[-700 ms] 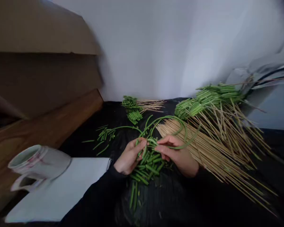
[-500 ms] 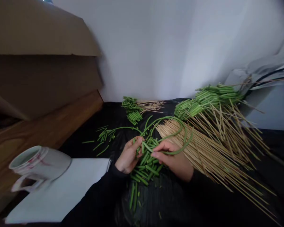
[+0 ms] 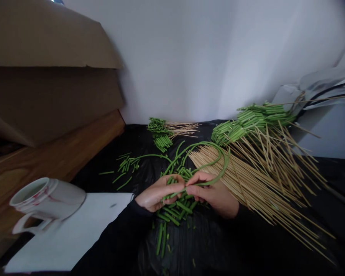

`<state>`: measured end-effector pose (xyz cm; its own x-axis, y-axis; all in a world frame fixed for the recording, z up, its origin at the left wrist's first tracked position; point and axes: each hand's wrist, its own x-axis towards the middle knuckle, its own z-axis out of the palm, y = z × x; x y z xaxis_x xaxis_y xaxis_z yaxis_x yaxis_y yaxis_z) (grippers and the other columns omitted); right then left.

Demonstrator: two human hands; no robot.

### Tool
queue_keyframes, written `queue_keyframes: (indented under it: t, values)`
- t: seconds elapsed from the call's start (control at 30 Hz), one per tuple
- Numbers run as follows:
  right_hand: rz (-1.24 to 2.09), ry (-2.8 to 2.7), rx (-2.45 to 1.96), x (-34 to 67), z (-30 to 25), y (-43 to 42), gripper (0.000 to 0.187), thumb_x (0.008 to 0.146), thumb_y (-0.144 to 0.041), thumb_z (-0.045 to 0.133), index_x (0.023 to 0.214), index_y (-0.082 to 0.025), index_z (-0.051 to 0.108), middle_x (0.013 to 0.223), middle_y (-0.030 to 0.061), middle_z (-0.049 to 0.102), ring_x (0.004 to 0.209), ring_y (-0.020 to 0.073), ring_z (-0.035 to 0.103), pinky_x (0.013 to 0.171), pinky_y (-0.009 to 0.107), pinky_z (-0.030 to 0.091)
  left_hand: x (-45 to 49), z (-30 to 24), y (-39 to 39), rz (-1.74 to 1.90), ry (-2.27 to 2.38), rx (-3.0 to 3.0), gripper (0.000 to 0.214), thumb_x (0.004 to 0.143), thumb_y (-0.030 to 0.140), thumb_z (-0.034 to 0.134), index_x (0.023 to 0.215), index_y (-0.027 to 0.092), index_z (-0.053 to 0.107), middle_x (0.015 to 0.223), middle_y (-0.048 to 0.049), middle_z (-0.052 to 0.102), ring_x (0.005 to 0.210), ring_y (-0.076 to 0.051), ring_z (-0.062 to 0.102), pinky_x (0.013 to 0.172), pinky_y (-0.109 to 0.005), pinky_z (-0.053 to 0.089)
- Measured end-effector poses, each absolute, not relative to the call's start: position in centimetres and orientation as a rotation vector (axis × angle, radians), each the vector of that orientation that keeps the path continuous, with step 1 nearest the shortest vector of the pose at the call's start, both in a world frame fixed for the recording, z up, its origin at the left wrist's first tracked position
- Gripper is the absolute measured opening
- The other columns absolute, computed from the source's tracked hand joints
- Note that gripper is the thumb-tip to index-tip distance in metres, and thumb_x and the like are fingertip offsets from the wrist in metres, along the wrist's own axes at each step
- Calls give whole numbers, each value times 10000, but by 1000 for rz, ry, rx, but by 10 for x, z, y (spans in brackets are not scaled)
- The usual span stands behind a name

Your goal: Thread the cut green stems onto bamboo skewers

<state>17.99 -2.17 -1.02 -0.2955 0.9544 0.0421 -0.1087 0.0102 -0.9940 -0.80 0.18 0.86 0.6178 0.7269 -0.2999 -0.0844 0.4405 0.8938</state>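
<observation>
My left hand [image 3: 158,193] and my right hand [image 3: 212,193] meet over a pile of short cut green stalk pieces [image 3: 175,207] on the black sheet [image 3: 218,245]. Both pinch one long curved green stalk [image 3: 218,168] that arcs up and to the right from my fingertips. The left fingers close on its near end, and the right thumb and fingers grip it just beside them. More long stalks [image 3: 189,147] curl behind the hands.
A spread of bamboo skewers [image 3: 264,184] lies to the right, with skewered green bundles [image 3: 247,122] behind them and a smaller bundle [image 3: 161,132] at the back. A white mug [image 3: 46,201] lies on white paper [image 3: 74,230] at left. Cardboard box [image 3: 46,76] and wooden ledge [image 3: 60,153] sit behind.
My hands came together and the right hand drew the long stalk's end in, so its loop now stands tighter and nearer my fingers.
</observation>
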Motion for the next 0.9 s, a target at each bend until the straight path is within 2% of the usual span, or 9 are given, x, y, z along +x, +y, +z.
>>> queue_keyframes:
  t: [0.2,0.43,0.6,0.73,0.9]
  values:
    - [1487,-1108,-904,185,-10,-15,263,729,-402,744,825,-184,633,650,-24,654,465,53,498,429,177,350,-10,11,1,551,726,1058,295,748,337,751,778,146,528,617,38,514,417,-10,334,387,-166,146]
    - [1573,-1095,-870,185,-11,-15,279,743,-429,736,786,-180,618,634,-29,643,465,47,488,426,174,331,-10,10,-1,476,706,1088,386,758,489,704,781,118,600,543,45,480,384,-26,317,366,-196,137]
    - [1569,-1170,-848,183,-11,-17,260,752,-412,733,762,-177,624,616,-31,630,476,51,493,433,180,340,-7,12,-2,485,763,1132,387,677,462,780,723,123,597,517,61,473,386,-26,321,368,-197,147]
    - [1526,-1063,-853,185,-11,-15,252,737,-403,741,810,-195,621,654,-33,649,470,54,492,421,182,334,-5,9,-1,607,841,1139,368,689,441,777,739,117,610,571,39,519,412,-24,338,378,-190,167]
    - [1428,-1179,-922,182,-10,-17,225,715,-364,752,759,-196,608,633,-33,636,482,68,500,436,200,350,-5,5,3,830,879,992,337,697,379,789,767,118,587,601,45,496,432,-16,326,383,-168,180]
